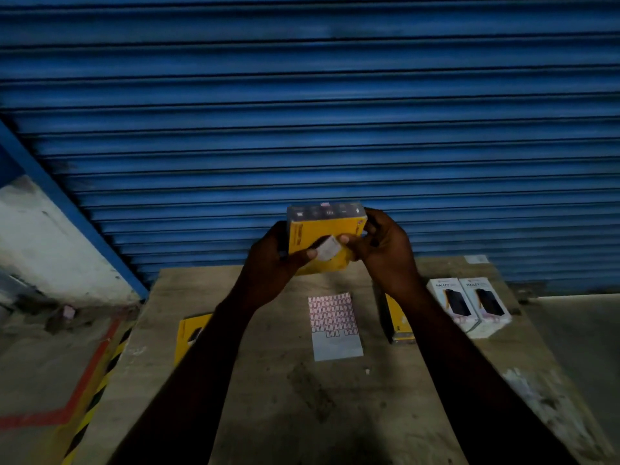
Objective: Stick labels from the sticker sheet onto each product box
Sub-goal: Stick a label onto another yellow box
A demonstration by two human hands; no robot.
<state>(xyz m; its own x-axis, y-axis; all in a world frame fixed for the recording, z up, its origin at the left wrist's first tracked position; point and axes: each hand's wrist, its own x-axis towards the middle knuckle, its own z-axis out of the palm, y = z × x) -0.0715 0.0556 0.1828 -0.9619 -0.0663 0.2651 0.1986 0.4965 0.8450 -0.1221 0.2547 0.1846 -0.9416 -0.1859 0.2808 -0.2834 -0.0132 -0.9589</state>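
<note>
I hold a yellow product box [322, 229] up above the wooden table [268, 380], in front of the shutter. My left hand [275, 260] grips its left side, thumb across the front face. My right hand [382, 246] grips the right side, thumb touching a small white label [328, 247] on the box's front. The sticker sheet [333, 325], with rows of red-framed labels, lies flat on the table below my hands. Another yellow box [188, 333] lies at the left, partly hidden by my left forearm. A third yellow box [397, 322] lies to the right of the sheet.
Two white boxes [469, 305] printed with dark devices lie side by side at the table's right. A blue roller shutter [302, 112] stands close behind the table. Left of the table the floor carries red and yellow-black tape lines [100, 364].
</note>
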